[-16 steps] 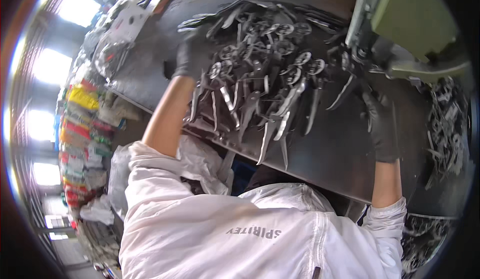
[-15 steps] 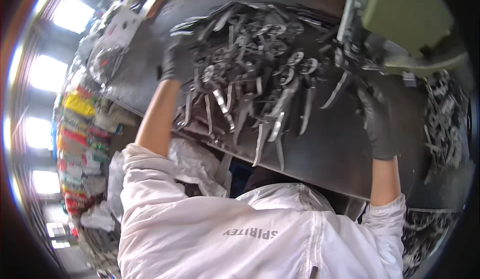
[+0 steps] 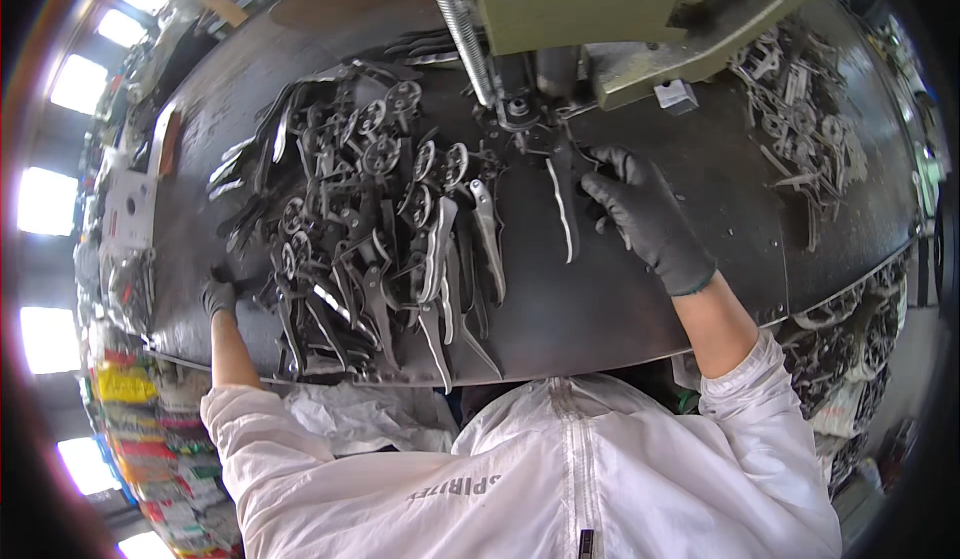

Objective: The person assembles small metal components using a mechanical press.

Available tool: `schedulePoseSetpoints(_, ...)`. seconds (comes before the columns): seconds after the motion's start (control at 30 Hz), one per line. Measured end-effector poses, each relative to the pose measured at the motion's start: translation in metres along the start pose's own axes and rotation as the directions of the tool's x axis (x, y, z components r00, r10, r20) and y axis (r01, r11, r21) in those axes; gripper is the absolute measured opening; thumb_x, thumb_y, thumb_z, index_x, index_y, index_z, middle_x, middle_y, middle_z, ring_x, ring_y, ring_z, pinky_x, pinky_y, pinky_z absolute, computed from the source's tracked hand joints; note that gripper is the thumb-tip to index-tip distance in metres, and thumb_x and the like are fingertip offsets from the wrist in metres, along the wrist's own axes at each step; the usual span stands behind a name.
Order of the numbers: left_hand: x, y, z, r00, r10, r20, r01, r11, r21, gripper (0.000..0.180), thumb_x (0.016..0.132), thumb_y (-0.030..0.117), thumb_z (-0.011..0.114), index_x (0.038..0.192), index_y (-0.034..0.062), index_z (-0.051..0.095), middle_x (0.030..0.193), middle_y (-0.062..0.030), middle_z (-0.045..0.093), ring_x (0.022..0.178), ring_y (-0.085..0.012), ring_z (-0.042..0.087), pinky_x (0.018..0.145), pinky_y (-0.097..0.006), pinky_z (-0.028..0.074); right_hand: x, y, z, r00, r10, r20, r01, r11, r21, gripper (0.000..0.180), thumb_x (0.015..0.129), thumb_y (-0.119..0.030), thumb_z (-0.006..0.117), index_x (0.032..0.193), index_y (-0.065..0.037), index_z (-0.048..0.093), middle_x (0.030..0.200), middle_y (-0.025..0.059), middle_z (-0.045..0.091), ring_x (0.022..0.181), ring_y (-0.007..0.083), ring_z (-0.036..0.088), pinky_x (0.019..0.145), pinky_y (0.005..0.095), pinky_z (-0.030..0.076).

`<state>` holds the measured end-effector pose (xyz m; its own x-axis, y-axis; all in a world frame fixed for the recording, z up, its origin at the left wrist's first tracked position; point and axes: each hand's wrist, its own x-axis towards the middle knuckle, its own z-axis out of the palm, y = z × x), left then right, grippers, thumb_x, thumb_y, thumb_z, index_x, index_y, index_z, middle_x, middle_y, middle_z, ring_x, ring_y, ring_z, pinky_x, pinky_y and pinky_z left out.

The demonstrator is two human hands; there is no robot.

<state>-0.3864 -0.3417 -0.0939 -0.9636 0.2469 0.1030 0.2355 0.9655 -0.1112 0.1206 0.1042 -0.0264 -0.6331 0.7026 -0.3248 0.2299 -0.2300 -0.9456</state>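
Note:
Many dark plier-like tools point(image 3: 385, 159) with curved handles and round, ring-like heads lie heaped on the metal table. One plier-like tool point(image 3: 562, 209) sits apart, its head under the machine's spindle point(image 3: 518, 109) and its handles pointing toward me. My right hand point(image 3: 645, 219), in a dark glove, is just right of it. The fingers are curled, with thumb and forefinger closed around what looks like its thin right-hand part. My left hand point(image 3: 218, 294), also gloved, is low beside the heap's left edge. Its fingers are small and dark against the table, so their pose is unclear.
A green machine body point(image 3: 600, 4) overhangs the far middle, with a coil spring point(image 3: 455, 19) on its left. Loose metal parts point(image 3: 800, 119) lie at the far right. A white box point(image 3: 130, 209) stands at the left edge. White plastic sheeting point(image 3: 370, 419) hangs below the near edge.
The view has swung right, so the machine and heap appear farther left. My left hand has come back from the heap's far left side toward the near left. My right hand remains beside the machine.

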Motion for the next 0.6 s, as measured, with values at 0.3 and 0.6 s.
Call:
schedulePoseSetpoints(0.3, 0.059, -0.092, 0.039, 0.992, -0.047, 0.12, 0.064, 0.987, -0.144, 0.034, 0.08, 0.016, 0.044, 0.103, -0.0035, 0.06, 0.103, -0.0262, 0.06, 0.098, -0.034, 0.059, 0.081, -0.042, 0.045, -0.019, -0.014, 0.018, 0.986, -0.143, 0.088, 0.159, 0.966, -0.203, 0.035, 0.086, -0.016, 0.059, 0.117, -0.003, 0.052, 0.088, 0.0099, 0.06, 0.07, 0.0115, 0.058, 0.058, 0.0267, 0.048)
schedulePoseSetpoints(0.6, 0.022, -0.037, -0.018, 0.954, 0.223, 0.198, -0.251, 0.96, 0.127, 0.039, 0.086, 0.015, 0.046, 0.123, 0.0028, 0.047, 0.119, -0.0065, 0.05, 0.089, -0.0225, 0.057, 0.076, -0.03, 0.044, -0.052, -0.01, -0.178, 0.7, -0.528, -0.48, -0.215, 0.485, -0.848, 0.033, 0.085, -0.036, 0.055, 0.105, -0.011, 0.061, 0.088, 0.0171, 0.064, 0.083, 0.0304, 0.063, 0.074, 0.04, 0.048)
